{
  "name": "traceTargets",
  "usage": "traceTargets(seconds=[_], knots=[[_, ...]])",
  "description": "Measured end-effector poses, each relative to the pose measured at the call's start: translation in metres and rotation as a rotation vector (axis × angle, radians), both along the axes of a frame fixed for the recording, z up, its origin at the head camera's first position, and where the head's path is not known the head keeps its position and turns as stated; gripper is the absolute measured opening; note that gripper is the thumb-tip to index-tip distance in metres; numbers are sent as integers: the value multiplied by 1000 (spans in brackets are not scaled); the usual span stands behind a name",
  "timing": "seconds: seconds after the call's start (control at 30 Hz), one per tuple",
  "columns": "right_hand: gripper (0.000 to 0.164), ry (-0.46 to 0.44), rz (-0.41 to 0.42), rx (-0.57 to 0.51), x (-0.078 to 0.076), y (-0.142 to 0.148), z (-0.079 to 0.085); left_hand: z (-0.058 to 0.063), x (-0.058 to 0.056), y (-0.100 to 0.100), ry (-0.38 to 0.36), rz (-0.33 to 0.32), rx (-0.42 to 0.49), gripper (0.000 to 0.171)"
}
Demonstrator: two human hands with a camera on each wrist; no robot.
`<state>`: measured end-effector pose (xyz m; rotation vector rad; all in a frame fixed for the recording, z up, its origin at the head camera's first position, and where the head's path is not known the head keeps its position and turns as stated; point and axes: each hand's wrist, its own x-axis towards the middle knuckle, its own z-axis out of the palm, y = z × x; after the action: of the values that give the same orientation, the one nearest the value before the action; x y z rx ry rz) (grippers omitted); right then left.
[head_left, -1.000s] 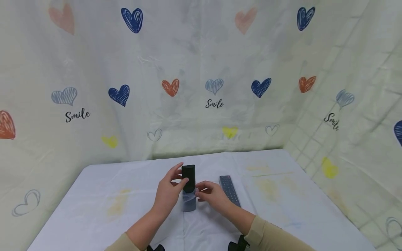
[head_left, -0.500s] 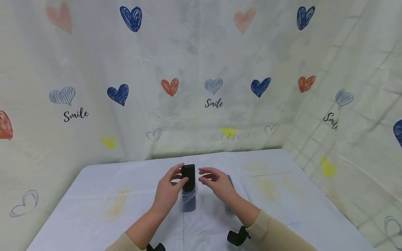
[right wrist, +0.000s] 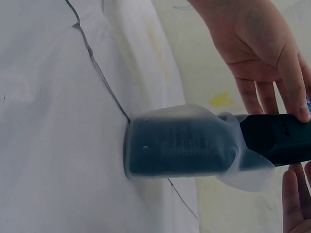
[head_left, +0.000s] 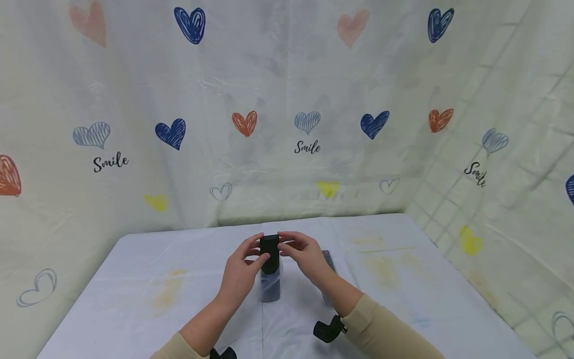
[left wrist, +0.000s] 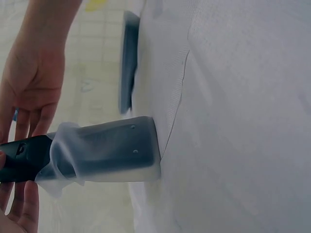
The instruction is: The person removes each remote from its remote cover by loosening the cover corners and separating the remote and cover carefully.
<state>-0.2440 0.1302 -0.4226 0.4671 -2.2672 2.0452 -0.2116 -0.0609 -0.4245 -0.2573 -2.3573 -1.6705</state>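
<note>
As the left hand (head_left: 242, 269) clamps the black device (head_left: 269, 254) from its left, thumb in front, the device stands upright on the counter (head_left: 134, 299), its lower part inside a translucent sleeve (head_left: 270, 289). From the device's right, the right hand (head_left: 308, 257) pinches its upper edge; farther right, a remote (head_left: 329, 259) lies partly hidden.

The desk (head_left: 134, 294) is covered with a white cloth (head_left: 394, 324), and a thin crease (head_left: 262, 331) runs near its middle. Yellowish stains (head_left: 169, 291) are seen on the left part and on the right part, and a faint bluish patch (head_left: 422, 320) is on the right. 2 things are directly on the cloth: a dark device (head_left: 272, 262), standing upright in a translucent sleeve (right wrist: 180, 150), and, to the right of it, a remote control (head_left: 329, 259), lying flat and partly hidden.
</note>
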Motion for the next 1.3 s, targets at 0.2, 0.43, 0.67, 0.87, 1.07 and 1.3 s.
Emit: traceTargets(seconds=[0.2,0.43,0.67,0.87,1.07,1.3], knots=[[37,13,-1,2,-2,-2,-2,-2,-2,0,8,-3,3,49],[34,-9,-9,-16,-1,-5,-1,-3,-3,-1,11,1,12,48],[34,-20,-4,-13,3,-7,8,-1,-4,-1,13,2,7,49],[31,-17,-2,-23,6,-6,11,0,-4,-1,27,-4,-6,52],[26,30,-2,-30,6,-5,4,0,-2,0,48,1,3,49],[23,94,34,-14,13,-6,7,3,7,3,69,-14,-4,50]])
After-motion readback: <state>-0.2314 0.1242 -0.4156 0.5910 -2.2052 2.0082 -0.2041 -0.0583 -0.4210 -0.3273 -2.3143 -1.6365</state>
